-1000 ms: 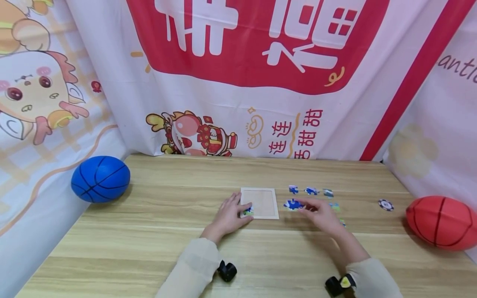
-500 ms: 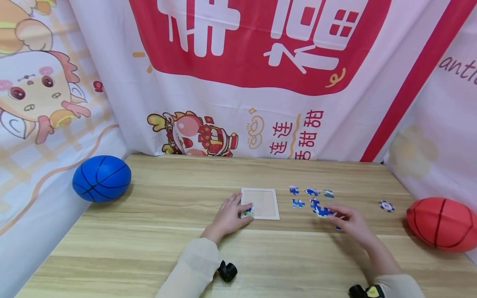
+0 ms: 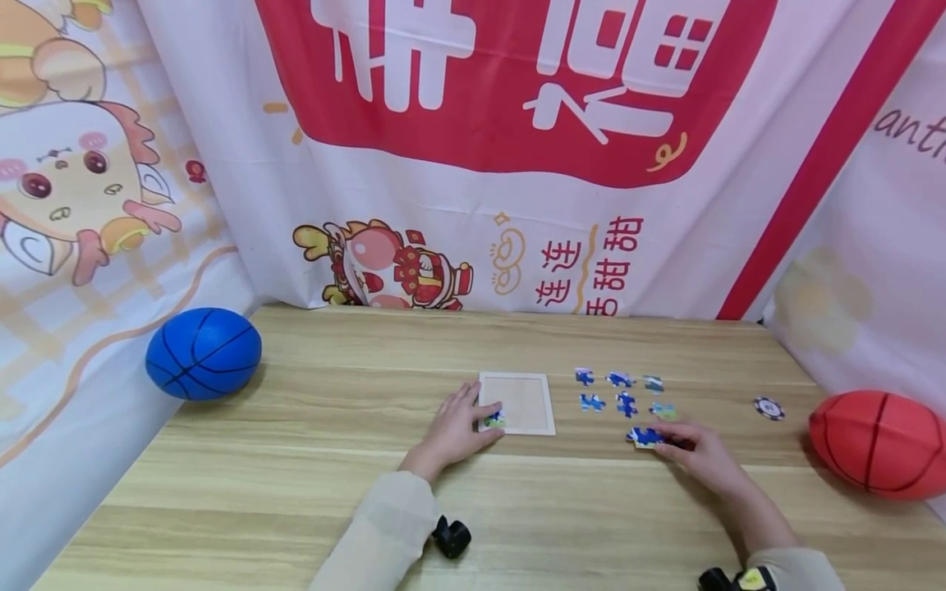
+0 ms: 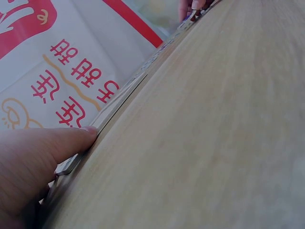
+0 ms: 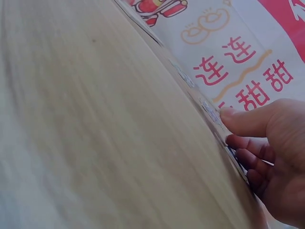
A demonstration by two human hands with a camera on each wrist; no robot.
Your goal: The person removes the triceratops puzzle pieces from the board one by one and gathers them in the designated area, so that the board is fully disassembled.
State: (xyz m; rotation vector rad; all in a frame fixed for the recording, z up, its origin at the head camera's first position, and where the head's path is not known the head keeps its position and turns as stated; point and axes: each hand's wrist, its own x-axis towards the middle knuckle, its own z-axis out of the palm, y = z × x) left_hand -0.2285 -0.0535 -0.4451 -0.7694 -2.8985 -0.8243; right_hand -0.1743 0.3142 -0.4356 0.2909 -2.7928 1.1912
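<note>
A shallow wooden puzzle tray (image 3: 521, 398) lies on the table with one small piece (image 3: 493, 420) in its near left corner. My left hand (image 3: 476, 404) rests flat at the tray's left edge, thumb on that piece; in the left wrist view a fingertip (image 4: 71, 138) touches the tray's rim (image 4: 121, 101). To the right of the tray lie several loose blue and green pieces (image 3: 626, 404). Just in front of them my right hand (image 3: 663, 437) pinches a blue puzzle piece (image 3: 645, 437) low on the table, and the right wrist view shows its curled fingers (image 5: 248, 121).
A blue ball (image 3: 203, 353) sits at the table's left edge and a red ball (image 3: 875, 443) at the right edge. A poker chip (image 3: 769, 407) lies near the red ball. Printed banners (image 3: 480, 164) close off the back and sides.
My right hand moved from beside the tray to the right and toward me, taking a blue piece with it. The left hand stayed where it was.
</note>
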